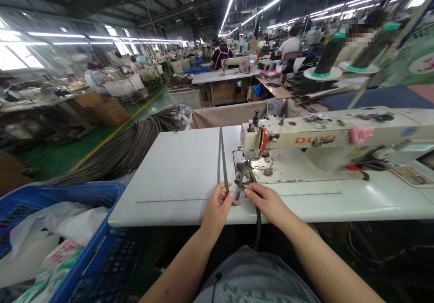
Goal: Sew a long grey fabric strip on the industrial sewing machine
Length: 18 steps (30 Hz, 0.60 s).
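by the nearly closed left hand (217, 205), a narrow grey-brown fabric strap (224, 163) is pinched. the right hand (267, 203) is curled just beside; what is gripped there cannot be told. the strap is stretched over the smooth white tabletop (179, 169), left of the cream metal sewing machine (318, 135).

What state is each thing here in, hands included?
Left hand: closed, pinching a narrow strap.
Right hand: fingers bent together near the needle area; grip unclear.
Sewing machine: running or stopped, cannot tell.
Strap bundle: long, gathered loosely.
Blue crate: open-topped, holding plastic bags.
Thread cones: wound with dark thread.
Fluorescent lights: lit.
Green fan: spinning or still, cannot tell.
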Each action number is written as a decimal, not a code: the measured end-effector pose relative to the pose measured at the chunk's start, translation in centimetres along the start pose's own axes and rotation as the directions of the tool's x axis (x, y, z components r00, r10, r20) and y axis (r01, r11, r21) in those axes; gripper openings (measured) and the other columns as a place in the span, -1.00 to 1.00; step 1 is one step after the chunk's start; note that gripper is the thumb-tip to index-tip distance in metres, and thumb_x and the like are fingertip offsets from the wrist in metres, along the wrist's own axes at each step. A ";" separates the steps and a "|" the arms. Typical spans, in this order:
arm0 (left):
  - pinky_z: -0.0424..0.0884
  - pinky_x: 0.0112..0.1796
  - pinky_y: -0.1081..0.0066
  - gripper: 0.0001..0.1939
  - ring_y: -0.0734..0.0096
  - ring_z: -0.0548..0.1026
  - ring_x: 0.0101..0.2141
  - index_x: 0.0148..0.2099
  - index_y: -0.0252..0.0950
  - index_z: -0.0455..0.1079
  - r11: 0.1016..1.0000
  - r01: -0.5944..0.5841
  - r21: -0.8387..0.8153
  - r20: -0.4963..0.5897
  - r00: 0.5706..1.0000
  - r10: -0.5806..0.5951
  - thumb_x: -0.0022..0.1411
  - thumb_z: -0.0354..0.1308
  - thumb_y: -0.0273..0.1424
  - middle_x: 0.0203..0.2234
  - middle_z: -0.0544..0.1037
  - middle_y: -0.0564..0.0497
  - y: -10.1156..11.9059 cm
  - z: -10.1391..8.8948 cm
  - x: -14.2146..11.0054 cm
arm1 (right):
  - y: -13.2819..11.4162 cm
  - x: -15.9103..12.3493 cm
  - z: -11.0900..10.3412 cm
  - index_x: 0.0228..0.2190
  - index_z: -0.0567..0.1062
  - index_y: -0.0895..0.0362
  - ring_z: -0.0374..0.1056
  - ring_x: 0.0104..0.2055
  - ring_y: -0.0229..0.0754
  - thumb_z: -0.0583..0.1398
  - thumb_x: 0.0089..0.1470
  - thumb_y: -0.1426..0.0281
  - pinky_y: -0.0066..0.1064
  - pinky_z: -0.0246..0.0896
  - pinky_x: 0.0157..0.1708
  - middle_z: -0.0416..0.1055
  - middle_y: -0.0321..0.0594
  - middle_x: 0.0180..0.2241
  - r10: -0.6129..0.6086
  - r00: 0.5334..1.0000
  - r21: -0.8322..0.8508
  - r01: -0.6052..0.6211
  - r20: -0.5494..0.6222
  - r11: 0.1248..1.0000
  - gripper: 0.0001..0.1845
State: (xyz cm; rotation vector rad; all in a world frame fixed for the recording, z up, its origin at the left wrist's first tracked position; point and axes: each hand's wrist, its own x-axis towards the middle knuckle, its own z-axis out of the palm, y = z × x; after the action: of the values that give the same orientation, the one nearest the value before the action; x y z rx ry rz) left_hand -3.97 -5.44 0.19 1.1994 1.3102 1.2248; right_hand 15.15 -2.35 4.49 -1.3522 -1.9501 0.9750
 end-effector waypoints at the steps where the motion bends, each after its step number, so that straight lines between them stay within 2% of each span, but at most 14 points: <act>1: 0.50 -0.22 0.41 -0.56 0.31 0.68 -0.37 0.08 -0.27 0.40 1.000 0.015 0.005 -0.004 1.000 -0.015 0.31 0.26 -0.09 -0.36 0.50 0.07 0.2 0.0 -0.2 | -0.1 0.2 0.1 -0.46 0.44 0.06 0.38 -0.37 -0.11 0.06 0.29 0.08 -0.34 0.23 -0.35 0.42 -0.32 -0.49 -0.001 1.000 0.003 0.001 0.009 1.000 -0.59; 4: 0.50 -0.26 0.42 -0.60 0.28 0.69 -0.34 0.00 -0.27 0.42 0.999 0.045 0.001 -0.015 0.999 -0.045 0.26 0.30 -0.12 -0.29 0.51 0.02 0.4 -0.1 -0.9 | -0.3 0.8 0.3 -0.46 0.46 0.06 0.41 -0.34 -0.08 0.05 0.30 0.07 -0.32 0.24 -0.32 0.47 -0.29 -0.47 -0.001 1.000 0.006 0.001 0.031 1.000 -0.57; 7: 0.52 -0.22 0.39 -0.61 0.26 0.69 -0.31 -0.01 -0.27 0.44 0.999 0.044 -0.024 -0.010 0.999 -0.045 0.24 0.32 -0.14 -0.35 0.48 0.04 0.3 -0.2 -1.4 | -0.2 1.3 0.7 -0.49 0.47 0.07 0.42 -0.34 -0.07 0.06 0.29 0.08 -0.31 0.23 -0.32 0.49 -0.27 -0.48 0.002 0.999 0.000 -0.002 0.045 1.000 -0.55; 14: 0.53 -0.22 0.44 -0.48 0.28 0.69 -0.29 0.18 -0.25 0.42 0.998 0.046 -0.038 0.005 0.999 -0.046 0.23 0.34 -0.21 -0.45 0.43 0.12 -0.1 -0.2 -1.6 | 0.3 2.1 1.3 -0.50 0.47 0.07 0.44 -0.36 -0.08 0.04 0.31 0.09 -0.33 0.24 -0.35 0.49 -0.27 -0.49 -0.004 0.999 -0.019 0.005 0.045 1.000 -0.53; 18: 0.54 -0.16 0.38 -0.46 0.28 0.68 -0.29 0.21 -0.24 0.42 0.999 0.032 -0.015 0.020 0.999 -0.031 0.22 0.34 -0.22 -0.45 0.48 0.10 -0.3 -0.2 -1.5 | -0.1 2.0 1.1 -0.46 0.44 0.05 0.42 -0.37 -0.10 0.05 0.31 0.11 -0.34 0.23 -0.35 0.45 -0.30 -0.49 -0.025 0.999 -0.053 0.027 0.028 0.998 -0.60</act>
State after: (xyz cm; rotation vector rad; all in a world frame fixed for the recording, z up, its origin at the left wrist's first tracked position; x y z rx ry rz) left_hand -4.02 -7.00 -0.10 1.1728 1.2980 1.1955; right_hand 13.57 -0.73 4.07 -1.3457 -2.0219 0.9402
